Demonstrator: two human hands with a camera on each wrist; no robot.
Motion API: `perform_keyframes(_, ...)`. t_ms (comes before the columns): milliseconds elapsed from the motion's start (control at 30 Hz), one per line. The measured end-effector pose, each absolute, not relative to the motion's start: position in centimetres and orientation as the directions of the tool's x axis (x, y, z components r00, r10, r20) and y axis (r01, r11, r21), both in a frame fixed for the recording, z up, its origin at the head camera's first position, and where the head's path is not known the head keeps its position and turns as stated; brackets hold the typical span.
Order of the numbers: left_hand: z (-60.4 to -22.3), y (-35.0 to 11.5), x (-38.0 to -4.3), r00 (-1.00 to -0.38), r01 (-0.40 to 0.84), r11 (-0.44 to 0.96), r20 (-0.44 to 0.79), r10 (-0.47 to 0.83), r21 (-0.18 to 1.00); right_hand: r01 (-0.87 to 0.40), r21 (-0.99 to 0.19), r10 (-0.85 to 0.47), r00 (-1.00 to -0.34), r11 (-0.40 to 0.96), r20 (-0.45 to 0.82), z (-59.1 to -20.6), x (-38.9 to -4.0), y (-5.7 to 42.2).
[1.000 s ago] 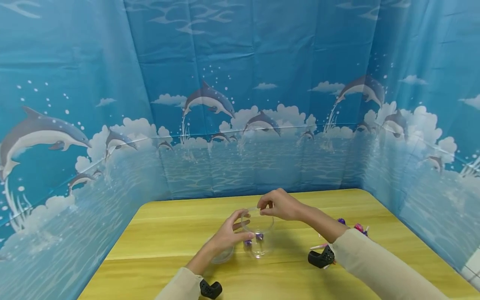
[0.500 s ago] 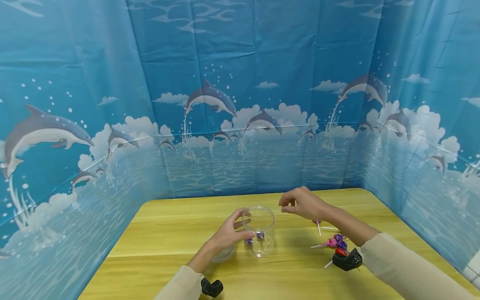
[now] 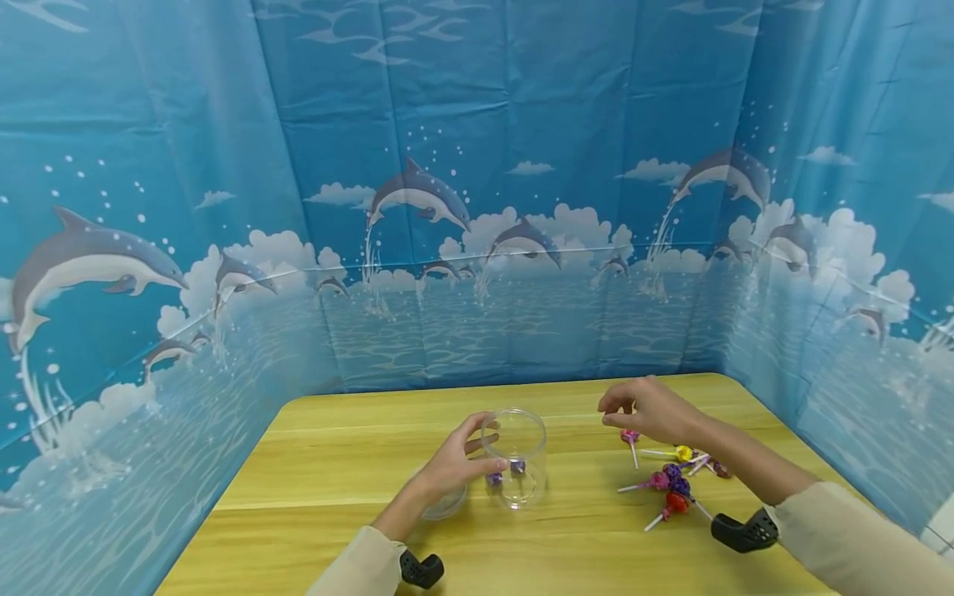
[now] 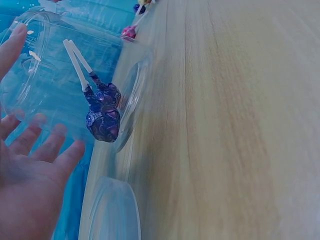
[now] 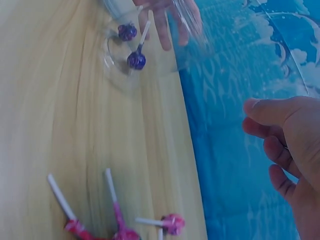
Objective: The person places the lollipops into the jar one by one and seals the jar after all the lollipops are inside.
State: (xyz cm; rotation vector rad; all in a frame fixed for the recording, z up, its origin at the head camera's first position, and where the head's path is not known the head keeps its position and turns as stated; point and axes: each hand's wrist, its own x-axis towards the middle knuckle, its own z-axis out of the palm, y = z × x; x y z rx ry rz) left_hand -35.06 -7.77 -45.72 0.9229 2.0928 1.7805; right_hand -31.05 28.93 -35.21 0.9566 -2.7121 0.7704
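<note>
A clear round plastic jar [image 3: 533, 468] stands on the table, with two purple-wrapped lollipops [image 4: 103, 122] inside, heads at the bottom and white sticks up. My left hand [image 3: 453, 465] holds the jar from its left side, thumb in front and fingers spread behind. Under the left wrist lies a clear round lid [image 4: 118, 215], partly hidden by the arm in the head view. To the right of the jar, my right hand [image 3: 650, 410] hangs in the air with loosely curled fingers and nothing in them. A pink lollipop [image 3: 629, 436] lies below it.
Several more lollipops lie loose on the right of the yellow wood-grain table [image 3: 313, 463], among them a red one [image 3: 676, 502] and a yellow one [image 3: 683, 453]. A blue dolphin-print curtain [image 3: 462, 331] rises right behind the table's far edge.
My right hand has moved from the jar's rim out to the right, and its fingers have stayed loosely curled. The left hand and jar have hardly moved. More loose lollipops show now.
</note>
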Motion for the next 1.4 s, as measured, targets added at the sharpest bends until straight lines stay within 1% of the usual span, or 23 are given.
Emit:
perform_keyframes(267,-45.7,-7.7,-35.2,-0.767,0.306,0.055,0.212,0.606,0.951,-0.588,-0.423,-0.503,-0.809,0.689,0.306,-35.7,-29.8,31.3)
perform_keyframes(500,-45.8,-7.7,-35.2,-0.768,0.300,0.050,0.210,0.605,0.953,-0.590,-0.422,-0.497,-0.807,0.688,0.319,-36.8,-28.4,33.3)
perform_keyframes(633,-45.9,-7.6,-35.2,-0.764,0.302,0.044,0.214,0.608,0.952,-0.571,-0.426,-0.473,-0.821,0.702,0.320,-37.9,-27.7,34.8)
perform_keyframes(833,-46.1,-7.6,-35.2,-0.769,0.300,0.041,0.216,0.602,0.953,-0.538,-0.470,-0.452,-0.843,0.700,0.293,-39.6,-26.8,36.9)
perform_keyframes(1167,-46.2,-7.7,-35.2,-0.766,0.292,0.029,0.215,0.606,0.956,-0.575,-0.459,-0.456,-0.818,0.677,0.351,-43.0,-25.4,39.9)
perform_keyframes(1267,-46.1,-7.7,-35.3,-0.765,0.295,0.030,0.217,0.607,0.955,-0.564,-0.441,-0.444,-0.825,0.699,0.351,-44.2,-24.9,40.6)
perform_keyframes(1400,-46.1,-7.8,-35.3,-0.767,0.297,0.032,0.219,0.603,0.954,-0.500,-0.470,-0.406,-0.866,0.728,0.292,-45.5,-24.1,40.9)
